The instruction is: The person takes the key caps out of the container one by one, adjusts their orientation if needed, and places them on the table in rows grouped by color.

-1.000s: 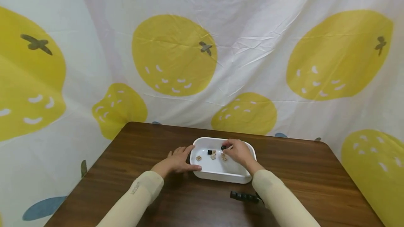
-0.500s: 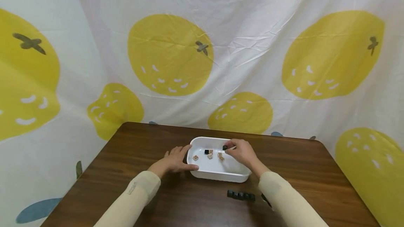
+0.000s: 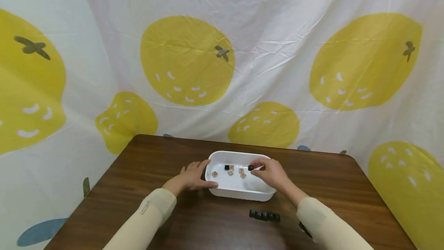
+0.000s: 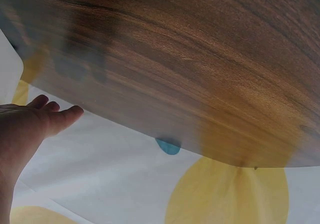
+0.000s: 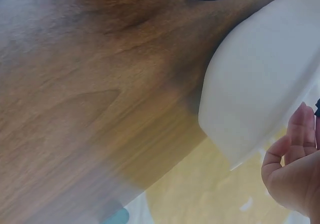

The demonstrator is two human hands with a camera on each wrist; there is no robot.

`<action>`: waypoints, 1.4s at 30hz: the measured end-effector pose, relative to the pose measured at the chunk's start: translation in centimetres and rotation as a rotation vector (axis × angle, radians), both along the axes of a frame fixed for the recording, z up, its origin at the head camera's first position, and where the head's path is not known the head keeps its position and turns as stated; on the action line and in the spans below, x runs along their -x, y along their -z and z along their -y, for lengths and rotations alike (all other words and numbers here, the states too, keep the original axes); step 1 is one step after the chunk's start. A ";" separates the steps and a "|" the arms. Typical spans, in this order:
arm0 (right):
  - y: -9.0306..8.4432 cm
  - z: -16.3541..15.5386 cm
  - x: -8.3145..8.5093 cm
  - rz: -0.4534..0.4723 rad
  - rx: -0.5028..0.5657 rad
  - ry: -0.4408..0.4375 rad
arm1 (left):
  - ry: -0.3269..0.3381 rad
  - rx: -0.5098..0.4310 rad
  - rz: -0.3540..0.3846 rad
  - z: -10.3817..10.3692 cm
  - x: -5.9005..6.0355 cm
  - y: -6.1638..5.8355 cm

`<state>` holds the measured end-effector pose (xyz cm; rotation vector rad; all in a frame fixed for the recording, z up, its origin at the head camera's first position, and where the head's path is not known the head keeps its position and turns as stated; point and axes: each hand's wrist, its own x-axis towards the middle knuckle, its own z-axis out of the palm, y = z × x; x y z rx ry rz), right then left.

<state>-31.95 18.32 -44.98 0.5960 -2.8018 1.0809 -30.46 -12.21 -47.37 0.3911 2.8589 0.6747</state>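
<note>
In the head view a white tray (image 3: 239, 194) stands on the table, with several small tan square pieces (image 3: 231, 172) and a black keycap (image 3: 227, 167) lying in it. My left hand (image 3: 189, 176) rests at the tray's left end with spread fingers, thumb near the front edge and fingertips by the back corner. Over the right part of the tray, my right hand (image 3: 272, 172) pinches another black keycap (image 3: 250, 168) between thumb and fingers. Only a dark edge of this keycap (image 5: 318, 107) shows in the right wrist view.
A row of several black keycaps (image 3: 264, 215) lies on the brown wooden table (image 3: 194, 223) in front of the tray. Behind the table hangs a white cloth (image 3: 263, 57) with yellow lemon prints. A dark object (image 3: 305, 229) is partly hidden by the right sleeve.
My right hand has shifted slightly right and toward me over the tray, still pinching the black keycap. The left hand stays at the tray's left end.
</note>
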 end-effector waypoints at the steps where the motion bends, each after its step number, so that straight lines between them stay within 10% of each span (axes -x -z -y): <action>1: -0.1 -0.2 -0.3 0.003 0.010 -0.007 | 0.001 0.000 -0.001 0.0 0.0 0.0; 25: -0.3 -8.2 -6.5 0.035 0.094 0.032 | -0.005 0.016 0.018 -0.2 0.2 0.0; 42: 4.7 -11.8 -9.0 0.092 -0.059 -0.065 | -0.010 0.007 0.034 -0.1 -0.1 -0.3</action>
